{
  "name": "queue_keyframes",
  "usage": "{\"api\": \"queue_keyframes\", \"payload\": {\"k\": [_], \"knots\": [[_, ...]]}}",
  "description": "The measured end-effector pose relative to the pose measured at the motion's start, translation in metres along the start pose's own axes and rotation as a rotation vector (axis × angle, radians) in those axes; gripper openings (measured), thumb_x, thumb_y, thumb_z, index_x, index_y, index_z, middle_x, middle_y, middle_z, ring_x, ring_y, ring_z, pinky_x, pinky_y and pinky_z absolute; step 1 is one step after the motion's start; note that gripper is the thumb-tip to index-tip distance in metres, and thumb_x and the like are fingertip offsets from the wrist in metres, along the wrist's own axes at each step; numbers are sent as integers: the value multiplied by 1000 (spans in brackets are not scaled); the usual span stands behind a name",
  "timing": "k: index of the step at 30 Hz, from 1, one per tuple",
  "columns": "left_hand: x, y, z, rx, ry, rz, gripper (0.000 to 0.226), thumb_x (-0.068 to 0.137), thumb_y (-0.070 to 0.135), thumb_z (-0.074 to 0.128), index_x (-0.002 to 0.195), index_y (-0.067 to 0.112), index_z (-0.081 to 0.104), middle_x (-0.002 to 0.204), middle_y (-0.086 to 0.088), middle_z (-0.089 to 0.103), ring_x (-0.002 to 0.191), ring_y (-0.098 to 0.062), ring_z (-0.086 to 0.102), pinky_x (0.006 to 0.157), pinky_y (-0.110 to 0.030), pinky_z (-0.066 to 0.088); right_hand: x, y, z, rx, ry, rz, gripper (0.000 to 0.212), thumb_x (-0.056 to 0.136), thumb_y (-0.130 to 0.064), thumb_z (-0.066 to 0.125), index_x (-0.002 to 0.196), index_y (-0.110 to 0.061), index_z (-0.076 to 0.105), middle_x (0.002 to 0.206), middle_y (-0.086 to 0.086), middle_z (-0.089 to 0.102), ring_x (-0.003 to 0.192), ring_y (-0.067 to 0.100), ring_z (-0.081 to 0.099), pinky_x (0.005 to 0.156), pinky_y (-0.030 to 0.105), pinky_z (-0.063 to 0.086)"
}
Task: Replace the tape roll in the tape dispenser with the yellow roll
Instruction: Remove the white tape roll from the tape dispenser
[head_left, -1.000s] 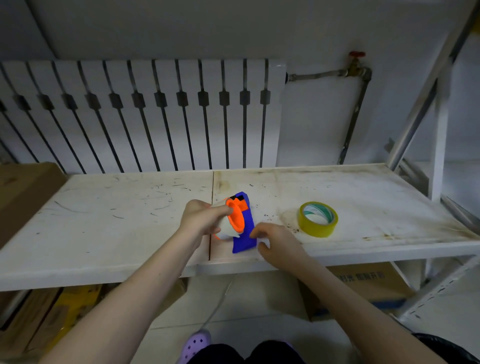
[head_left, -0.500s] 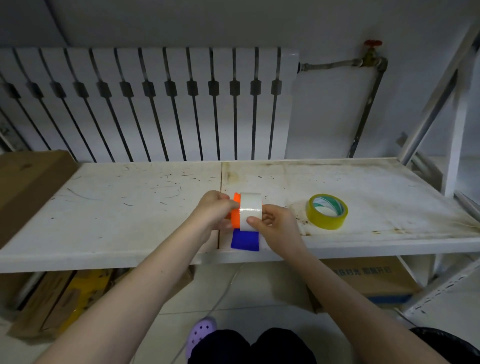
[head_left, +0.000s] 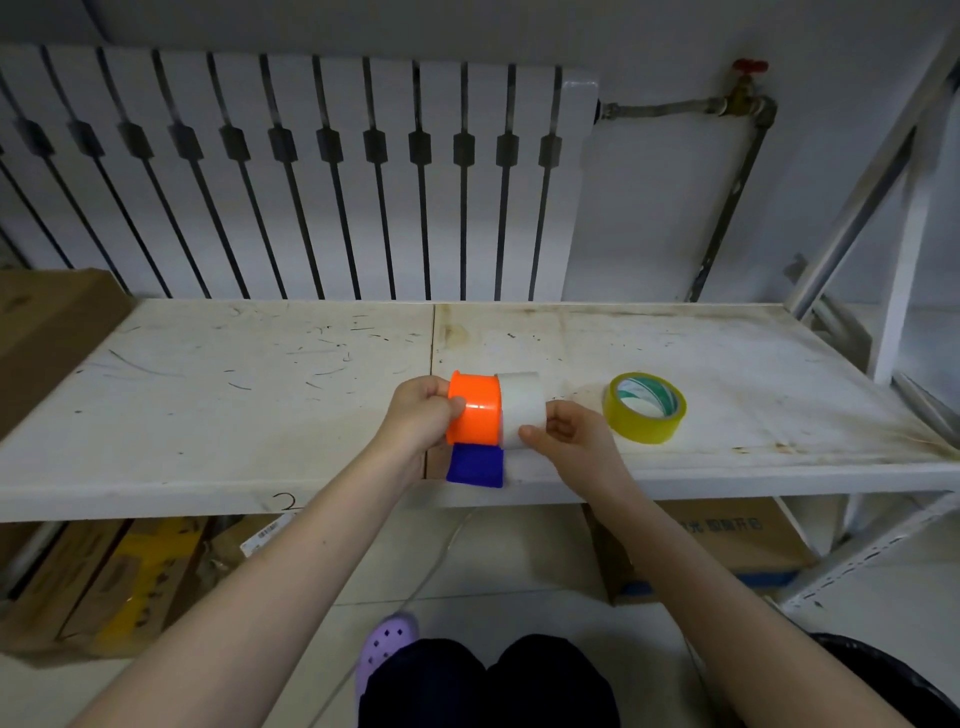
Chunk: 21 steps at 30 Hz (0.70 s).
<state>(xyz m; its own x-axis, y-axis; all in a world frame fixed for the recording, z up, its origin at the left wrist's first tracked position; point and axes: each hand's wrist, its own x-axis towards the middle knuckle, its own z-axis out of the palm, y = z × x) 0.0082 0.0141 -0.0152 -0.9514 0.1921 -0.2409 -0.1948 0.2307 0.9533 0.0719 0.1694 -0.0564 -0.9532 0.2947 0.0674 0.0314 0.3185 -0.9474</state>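
Observation:
The tape dispenser (head_left: 474, 410) has an orange hub and a blue body, held over the front edge of the white shelf (head_left: 218, 395). My left hand (head_left: 420, 415) grips the orange hub from the left. A clear whitish tape roll (head_left: 521, 402) sits at the hub's right end, mostly slid off it, and my right hand (head_left: 566, 434) pinches that roll. The blue body hangs below the hub. The yellow roll (head_left: 644, 408) lies flat on the shelf, just right of my right hand, untouched.
A white radiator (head_left: 311, 176) stands behind the shelf, with a pipe and red valve (head_left: 748, 67) at its right. A metal rack frame (head_left: 893, 218) rises at the right. Cardboard boxes (head_left: 727, 540) sit under the shelf and at the left.
The dispenser has been lifted and turned side-on. My right hand has taken the clear roll and drawn it rightwards, so that more of the orange hub is bare.

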Motion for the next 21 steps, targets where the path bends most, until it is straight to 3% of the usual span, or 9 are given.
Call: {"api": "queue_keyframes", "payload": {"k": [3, 6, 9, 11, 13, 17, 21], "knots": [[1, -2, 1, -4, -3, -14, 17, 94, 8, 51, 80, 17, 51, 86, 1, 56, 81, -15, 55, 77, -36, 50, 2, 9, -11, 0, 145, -12, 8, 89, -2, 53, 86, -7, 59, 81, 1, 62, 74, 14, 60, 62, 14, 47], [4, -1, 3, 14, -5, -18, 16, 95, 7, 49, 81, 16, 50, 85, 0, 55, 75, -13, 52, 79, -37, 49, 6, 17, -25, -153, 239, -68, 9, 86, 3, 48, 91, 10, 53, 80, 17, 57, 69, 31, 47, 62, 30, 42], [-2, 5, 12, -29, -26, 0, 12, 96, 1, 43, 91, 10, 49, 81, -2, 53, 70, -12, 49, 62, -26, 43, 5, 15, -41, -327, 269, -195, 13, 87, 0, 48, 92, 2, 60, 83, 19, 61, 75, 30, 53, 65, 42, 47], [-5, 8, 19, -53, -35, 14, 13, 96, -2, 41, 95, 8, 49, 78, -2, 51, 67, -12, 48, 52, -21, 42, 9, 18, -56, -398, 375, -245, 20, 88, -1, 48, 99, -4, 65, 87, 8, 64, 80, 24, 55, 71, 38, 49], [-7, 10, 26, -65, -42, 19, 14, 96, -3, 42, 93, 8, 50, 78, -2, 52, 69, -12, 49, 46, -15, 45, 19, 29, -75, -490, 520, -235, 27, 89, -5, 47, 108, -5, 66, 97, 8, 67, 93, 27, 57, 81, 36, 49], [-2, 10, 40, -29, -56, 37, 14, 95, -1, 45, 93, 8, 54, 80, 1, 53, 73, -11, 51, 61, -21, 43, 36, 62, -116, -555, 670, -19, 31, 93, -9, 44, 117, -8, 63, 116, 20, 60, 105, 39, 53, 89, 40, 43], [9, 9, 51, 21, -49, 65, 20, 94, -2, 47, 85, 12, 58, 81, 2, 54, 79, -14, 52, 78, -33, 47, 43, 82, -151, -625, 752, 136, 33, 94, -13, 41, 121, -15, 61, 117, 19, 58, 104, 41, 54, 83, 45, 46]]}}
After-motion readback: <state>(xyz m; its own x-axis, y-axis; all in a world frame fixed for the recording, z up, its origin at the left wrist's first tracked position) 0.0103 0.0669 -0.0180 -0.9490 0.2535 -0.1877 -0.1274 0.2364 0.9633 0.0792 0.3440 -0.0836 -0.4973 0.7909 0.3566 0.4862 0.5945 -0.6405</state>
